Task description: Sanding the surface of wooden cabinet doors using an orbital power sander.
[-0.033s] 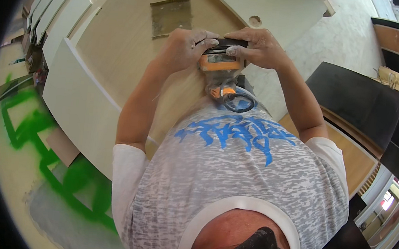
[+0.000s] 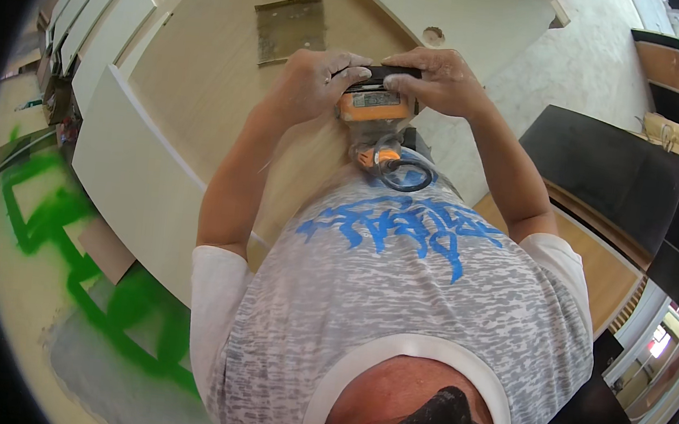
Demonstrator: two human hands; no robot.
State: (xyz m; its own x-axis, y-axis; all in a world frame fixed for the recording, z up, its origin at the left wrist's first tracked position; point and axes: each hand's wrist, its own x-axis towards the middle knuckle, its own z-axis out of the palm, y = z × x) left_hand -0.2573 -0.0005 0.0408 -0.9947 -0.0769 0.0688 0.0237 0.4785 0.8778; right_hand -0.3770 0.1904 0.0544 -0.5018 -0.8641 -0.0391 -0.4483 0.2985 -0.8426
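My left hand (image 2: pixel 319 82) and my right hand (image 2: pixel 438 81) grip an orange and black power sander (image 2: pixel 375 111) close to my belly. Their fingers curl over the far side of its black, flat end, while both thumbs press on the near side. Pale dust coats my fingertips. A dark cord (image 2: pixel 410 175) loops from the tool's near end against my shirt. What lies under my fingers is hidden.
Beneath the sander is a large pale wood panel (image 2: pixel 223 58), with a brown square piece (image 2: pixel 290 29) on it. White panels (image 2: pixel 128 155) lean at left. Dark boards (image 2: pixel 604 176) lie at right. A round hole (image 2: pixel 434 35) marks the pale board ahead.
My right thumb has shifted slightly on the black end of the sander. Little else differs.
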